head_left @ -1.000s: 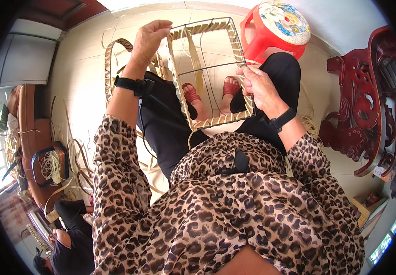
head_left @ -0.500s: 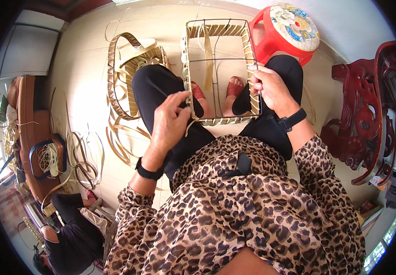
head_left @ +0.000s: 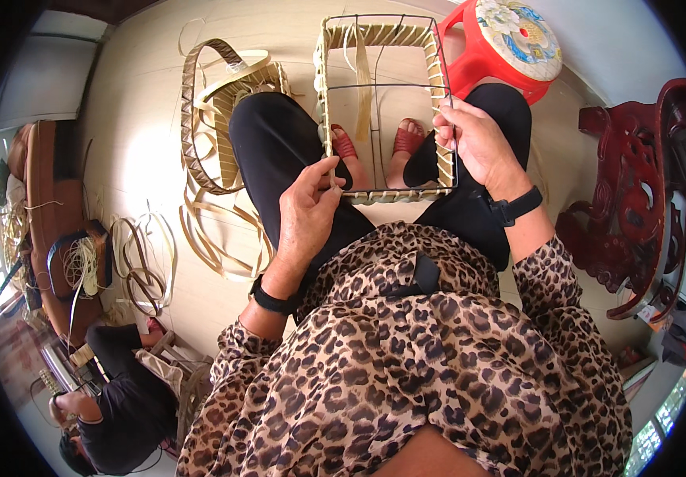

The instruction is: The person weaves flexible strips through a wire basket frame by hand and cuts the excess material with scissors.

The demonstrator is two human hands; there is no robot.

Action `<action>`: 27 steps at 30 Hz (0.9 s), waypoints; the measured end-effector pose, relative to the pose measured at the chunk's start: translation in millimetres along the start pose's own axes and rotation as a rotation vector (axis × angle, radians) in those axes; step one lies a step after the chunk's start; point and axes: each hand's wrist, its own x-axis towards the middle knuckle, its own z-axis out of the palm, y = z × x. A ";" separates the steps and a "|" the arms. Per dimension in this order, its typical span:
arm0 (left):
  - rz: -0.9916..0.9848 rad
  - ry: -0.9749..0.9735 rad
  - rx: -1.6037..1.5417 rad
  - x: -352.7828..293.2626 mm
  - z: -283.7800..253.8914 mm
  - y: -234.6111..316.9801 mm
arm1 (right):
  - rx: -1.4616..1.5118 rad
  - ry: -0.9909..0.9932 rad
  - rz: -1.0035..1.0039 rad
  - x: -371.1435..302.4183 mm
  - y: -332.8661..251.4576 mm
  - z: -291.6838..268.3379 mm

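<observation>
A rectangular black wire basket frame (head_left: 384, 86) with pale flat strips wound along its edges is held over my lap, between my knees. My left hand (head_left: 309, 208) pinches its near left corner, thumb and fingertips closed around the wrapped edge; a short strip end shows at the fingertips. My right hand (head_left: 480, 143) grips the right side, its thumb on top of the wire and its fingers partly hidden. A loose tan strip (head_left: 364, 87) hangs inside the frame from the far edge.
A handled woven basket (head_left: 193, 131) stands on the floor to the left, with loose strips (head_left: 220, 246) beside it. A red stool (head_left: 470, 60) is at the far right, a carved dark wooden seat (head_left: 629, 199) on the right. Another person (head_left: 132, 405) sits at lower left.
The frame and both hands sit slightly farther away in the picture. My left fingertips have closed in on the corner, where a strip end dangled before. The other person's arm has shifted.
</observation>
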 end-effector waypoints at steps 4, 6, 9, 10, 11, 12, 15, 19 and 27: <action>-0.019 0.038 -0.085 -2.4 9.1 -5.0 | -0.059 0.068 0.024 -8.3 2.3 -1.7; -0.027 0.028 -0.152 -2.7 10.9 -4.0 | -0.086 0.069 0.019 -10.8 5.5 -6.2; -0.051 0.009 -0.227 -1.8 9.4 -3.4 | -0.131 0.094 0.010 -18.4 7.8 -3.3; -0.064 -0.005 -0.237 -1.6 8.2 -3.5 | -0.150 0.121 0.004 -19.9 8.0 -1.9; -0.068 -0.005 -0.238 -1.4 7.9 -4.0 | -0.150 0.122 0.009 -20.6 8.2 -2.2; -0.070 -0.005 -0.236 -0.8 7.5 -4.6 | -0.157 0.108 -0.003 -21.4 8.4 -2.8; -0.075 -0.002 -0.242 -0.4 7.1 -6.7 | -0.169 0.089 -0.013 -22.2 9.2 -3.7; -0.087 0.007 -0.254 -1.1 7.1 -6.0 | -0.170 0.076 0.000 -23.4 7.7 -1.3; -0.083 0.001 -0.301 -0.8 7.9 -8.2 | -0.194 0.068 -0.018 -24.9 7.3 -0.2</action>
